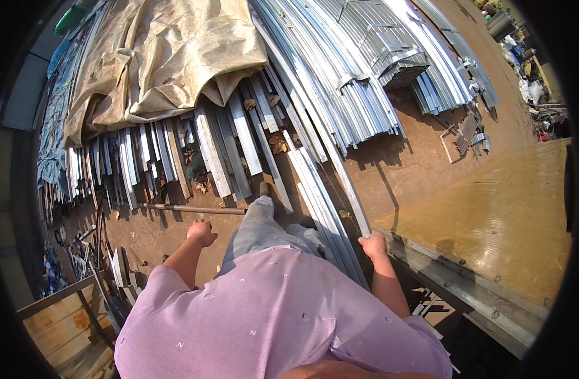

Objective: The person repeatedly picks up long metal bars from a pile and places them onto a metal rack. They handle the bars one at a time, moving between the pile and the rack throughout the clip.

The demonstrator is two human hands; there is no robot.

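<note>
My right hand (pixel 373 244) is closed around the near end of a long, narrow metal profile (pixel 343 170). The profile runs away from me beside a stack of shiny metal channels (pixel 333 69). To the left, my left hand (pixel 203 233) hangs over the brown ground with its fingers curled in, and nothing shows in it. Just beyond that hand lies a rusty pipe (pixel 194 208), apart from it as far as I can see. Between my legs and my right hand, several long pale metal bars (pixel 321 211) stretch along the ground.
A stained beige tarp (pixel 175 57) covers a wide pile of metal bars (pixel 220 151) ahead. Strapped metal tubes (pixel 400 63) rest on the far stack. A yellowish sheet (pixel 491 215) with a metal edge beam (pixel 472 278) lies at right. Scrap pieces (pixel 115 271) clutter the left side.
</note>
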